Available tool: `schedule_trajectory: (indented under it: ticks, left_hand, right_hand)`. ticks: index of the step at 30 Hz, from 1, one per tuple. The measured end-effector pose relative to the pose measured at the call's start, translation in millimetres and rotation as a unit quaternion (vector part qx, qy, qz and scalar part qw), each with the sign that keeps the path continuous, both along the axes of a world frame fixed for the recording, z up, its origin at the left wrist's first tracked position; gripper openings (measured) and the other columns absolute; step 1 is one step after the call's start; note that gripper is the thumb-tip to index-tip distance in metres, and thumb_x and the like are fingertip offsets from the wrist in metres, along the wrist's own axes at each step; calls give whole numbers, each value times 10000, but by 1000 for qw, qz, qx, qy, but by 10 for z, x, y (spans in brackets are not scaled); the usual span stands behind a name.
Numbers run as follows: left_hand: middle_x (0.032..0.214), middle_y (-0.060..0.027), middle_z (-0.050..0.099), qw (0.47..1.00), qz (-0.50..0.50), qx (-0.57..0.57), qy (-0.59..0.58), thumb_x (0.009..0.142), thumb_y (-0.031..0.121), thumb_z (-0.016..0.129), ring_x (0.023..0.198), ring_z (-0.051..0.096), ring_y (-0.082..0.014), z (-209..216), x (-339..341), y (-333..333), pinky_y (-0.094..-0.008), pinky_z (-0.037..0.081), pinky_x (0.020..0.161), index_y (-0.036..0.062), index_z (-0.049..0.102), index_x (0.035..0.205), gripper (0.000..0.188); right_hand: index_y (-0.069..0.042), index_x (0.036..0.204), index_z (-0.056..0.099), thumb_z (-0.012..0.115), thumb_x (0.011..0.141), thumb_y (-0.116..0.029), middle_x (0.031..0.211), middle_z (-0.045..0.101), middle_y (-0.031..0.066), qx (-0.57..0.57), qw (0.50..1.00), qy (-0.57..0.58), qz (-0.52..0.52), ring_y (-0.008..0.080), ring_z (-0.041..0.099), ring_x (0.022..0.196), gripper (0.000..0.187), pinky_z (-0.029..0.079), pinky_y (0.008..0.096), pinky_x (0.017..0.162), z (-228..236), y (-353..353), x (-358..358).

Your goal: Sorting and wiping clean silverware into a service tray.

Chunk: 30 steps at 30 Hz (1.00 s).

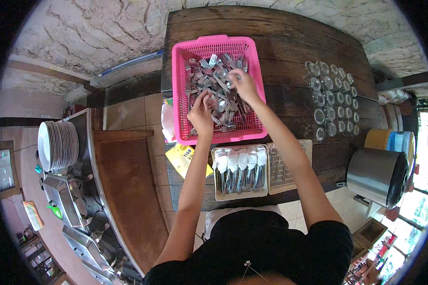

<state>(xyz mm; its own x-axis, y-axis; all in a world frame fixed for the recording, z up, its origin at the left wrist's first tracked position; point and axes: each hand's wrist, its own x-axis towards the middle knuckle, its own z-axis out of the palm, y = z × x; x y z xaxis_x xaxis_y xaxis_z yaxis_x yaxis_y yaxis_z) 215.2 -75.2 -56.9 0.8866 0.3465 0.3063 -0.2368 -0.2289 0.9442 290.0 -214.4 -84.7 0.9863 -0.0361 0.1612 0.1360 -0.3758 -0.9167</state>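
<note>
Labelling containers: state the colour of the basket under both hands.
The basket is pink, best seen in the head view.

L hand (201, 116) & R hand (245, 86) both over pink basket (177, 95) w/ loose cutlery (214, 61) btwn & around them; grip unclear, R blurry. Closer to body than hands: cream tray (217, 183) w/ white-wrapped cutlery (242, 164), 2nd tray (278, 171) partly under R forearm. Yellow pack (184, 159) just L of L forearm. Glassware rows (330, 98) well R of R hand; plate stack (57, 145) far L of L hand.
</note>
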Motion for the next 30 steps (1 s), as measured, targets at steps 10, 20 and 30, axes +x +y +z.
schedule_trajectory:
  ticks: [10, 20, 30]
  left_hand:
    - [818, -86, 608, 990, -40, -75, 116, 825, 54, 427, 600, 551, -79, 144, 53, 109, -218, 462, 525, -3, 314, 1198, 394]
    - [808, -110, 594, 972, -31, -203, 111, 793, 44, 489, 627, 569, -114, 164, -107, 136, -214, 472, 538, -38, 398, 1129, 357]
    - [721, -47, 578, 958, -175, -163, 157, 777, 113, 539, 585, 508, -59, 440, -711, -780, -200, 439, 532, -24, 555, 963, 231]
  right_hand:
    - [-41, 977, 501, 591, 693, -116, 928, 560, 122, -74, 986, 145, -32, 245, 583, 676, 308, 446, 325, 594, -449, -242, 932]
    - [-26, 730, 575, 640, 648, -87, 660, 571, 38, 30, 997, -70, 33, 112, 534, 604, 121, 403, 231, 548, 651, -12, 122]
    - [-10, 814, 572, 651, 655, -80, 593, 520, 0, 133, 989, 58, 29, 36, 439, 478, 190, 346, 184, 419, 1082, -710, -1343]
